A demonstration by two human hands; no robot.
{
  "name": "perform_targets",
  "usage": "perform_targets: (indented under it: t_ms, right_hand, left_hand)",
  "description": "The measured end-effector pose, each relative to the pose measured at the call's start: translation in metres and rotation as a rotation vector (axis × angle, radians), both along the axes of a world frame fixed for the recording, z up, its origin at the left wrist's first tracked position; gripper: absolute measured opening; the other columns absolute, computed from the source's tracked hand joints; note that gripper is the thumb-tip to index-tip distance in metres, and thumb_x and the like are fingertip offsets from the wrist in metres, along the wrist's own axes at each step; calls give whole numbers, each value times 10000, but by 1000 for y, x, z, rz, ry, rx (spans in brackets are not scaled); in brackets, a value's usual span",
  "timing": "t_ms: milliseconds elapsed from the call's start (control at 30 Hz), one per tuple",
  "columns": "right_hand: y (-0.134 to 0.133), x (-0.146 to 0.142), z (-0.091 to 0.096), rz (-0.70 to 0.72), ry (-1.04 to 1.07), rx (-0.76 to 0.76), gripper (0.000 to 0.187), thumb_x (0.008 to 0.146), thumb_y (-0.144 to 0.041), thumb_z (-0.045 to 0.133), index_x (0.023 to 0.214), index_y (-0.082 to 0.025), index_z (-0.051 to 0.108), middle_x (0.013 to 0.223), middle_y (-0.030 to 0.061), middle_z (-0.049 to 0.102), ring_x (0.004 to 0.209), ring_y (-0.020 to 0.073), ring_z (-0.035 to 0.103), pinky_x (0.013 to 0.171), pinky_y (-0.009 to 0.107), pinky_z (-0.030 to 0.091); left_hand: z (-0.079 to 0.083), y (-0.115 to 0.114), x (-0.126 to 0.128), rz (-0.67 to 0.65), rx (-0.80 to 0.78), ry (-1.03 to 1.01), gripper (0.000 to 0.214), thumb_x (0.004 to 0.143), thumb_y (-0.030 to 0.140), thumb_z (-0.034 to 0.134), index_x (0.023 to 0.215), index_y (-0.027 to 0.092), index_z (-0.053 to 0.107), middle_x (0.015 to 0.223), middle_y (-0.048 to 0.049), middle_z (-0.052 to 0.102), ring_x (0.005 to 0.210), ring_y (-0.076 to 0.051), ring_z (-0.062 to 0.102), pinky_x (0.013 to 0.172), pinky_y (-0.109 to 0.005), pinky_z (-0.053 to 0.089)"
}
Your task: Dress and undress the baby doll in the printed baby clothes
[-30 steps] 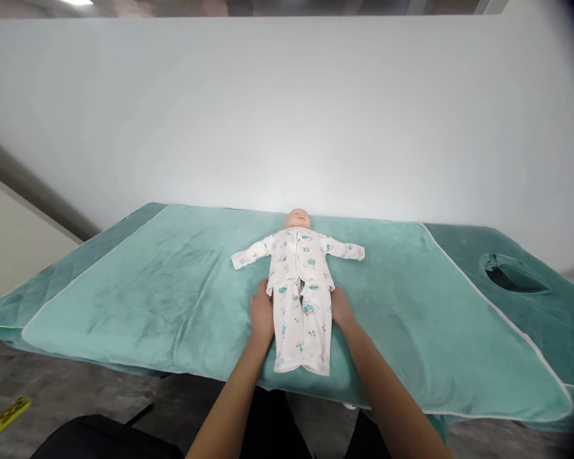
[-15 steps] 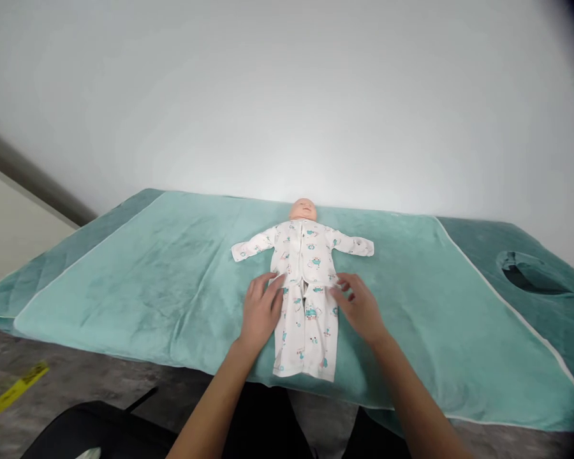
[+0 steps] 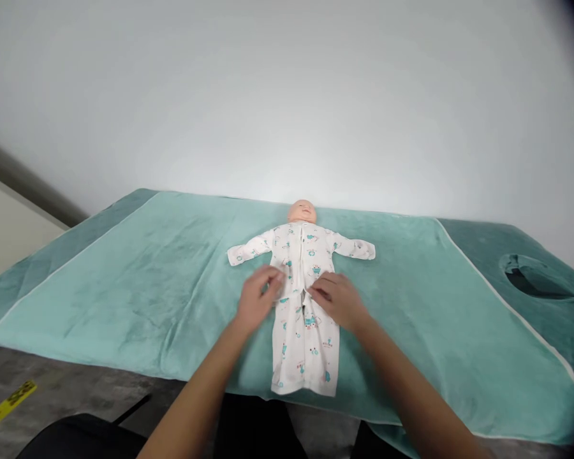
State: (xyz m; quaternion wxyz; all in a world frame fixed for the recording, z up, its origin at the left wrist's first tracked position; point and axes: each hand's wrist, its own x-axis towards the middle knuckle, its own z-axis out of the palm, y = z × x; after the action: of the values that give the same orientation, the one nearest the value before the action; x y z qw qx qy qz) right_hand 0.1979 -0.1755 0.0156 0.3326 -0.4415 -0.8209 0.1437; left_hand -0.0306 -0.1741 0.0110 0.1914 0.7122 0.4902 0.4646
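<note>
Pictured from a head-worn camera: left hand (image 3: 256, 298) and right hand (image 3: 339, 299), both bare. Left forearm (image 3: 196, 395) and right forearm (image 3: 411, 395) likewise uncovered, right down to the lower edge of the frame, any sleeve falling outside the picture. Left hand slightly soft with blur, fingers hard to separate; right hand sharper, with knuckles and thumb distinct. Nails too small to make out. Between the forearms, close under the camera, a stretch of dark clothing (image 3: 263, 427), near black, plain and without visible print, cut off by the bottom edge. Kind of garment impossible to tell.
</note>
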Motion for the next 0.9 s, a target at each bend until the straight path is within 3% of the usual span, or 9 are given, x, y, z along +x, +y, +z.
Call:
perform_targets:
  t_ms: [133, 233, 300, 400, 533, 667, 800, 900]
  right_hand:
    - [56, -28, 28, -263, 100, -48, 210, 960, -320, 497, 793, -226, 584, 841, 44, 652, 812, 197, 612, 792, 328, 456]
    - [109, -50, 32, -439, 16, -121, 109, 916, -285, 534, 936, -200, 600, 1010, 88, 653, 880, 220, 617, 791, 334, 452]
    - [139, -56, 26, -503, -76, -204, 150, 901, -300, 551, 987, -187, 600, 1039, 110, 650, 877, 236, 619, 746, 334, 443]
    - [165, -54, 15, -501, -199, -283, 136, 895, -311, 537, 916, -195, 605, 916, 97, 670, 826, 245, 610, 697, 327, 406]
    - [172, -46, 8, -488, -168, -299, 143, 875, -301, 541, 782, -210, 600, 784, 59, 673, 744, 210, 574, 668, 310, 361]
    - [172, -41, 9, -468, 129, -314, 177, 832, -293, 555, 677, -213, 587, 681, 13, 638, 657, 168, 519, 626, 292, 355]
    - [174, -40, 9, -375, 551, -435, 165, 803, -336, 578, 700, -211, 608, 598, -35, 554, 537, 133, 456, 519, 268, 350]
    - [176, -40, 3, -334, 710, -511, 152, 775, -344, 603, 702, -211, 616, 553, -50, 505, 476, 115, 413, 447, 253, 311]
  left_hand:
    - [10, 89, 8, 127, -139, -124, 242, 925, 330, 538, 1003, 203, 729, 1005, -66, 732, 869, -188, 662, 795, -315, 523]
    - [15, 145, 21, 76, -268, -30, 277, 887, 308, 567, 1055, 192, 754, 940, -68, 743, 831, -201, 658, 812, -331, 515]
    - [17, 165, 28, -4, -332, 65, 279, 864, 280, 578, 1054, 202, 766, 892, -55, 742, 809, -206, 654, 809, -333, 504]
    - [17, 172, 29, -90, -333, 123, 271, 856, 252, 558, 1021, 237, 772, 924, -33, 743, 816, -198, 646, 782, -322, 489]
    - [19, 169, 27, -106, -341, 97, 207, 865, 276, 564, 935, 237, 755, 959, -21, 735, 818, -184, 634, 745, -301, 491]
    - [23, 166, 34, -26, -357, -29, 149, 853, 266, 593, 883, 217, 730, 926, -23, 737, 831, -182, 640, 763, -297, 501]
    - [22, 166, 43, 9, -321, -251, 159, 869, 288, 604, 882, 194, 732, 877, -20, 737, 800, -170, 640, 766, -289, 497]
    - [20, 167, 46, 71, -297, -196, 163, 868, 246, 600, 916, 190, 745, 925, -38, 731, 832, -177, 642, 819, -308, 496]
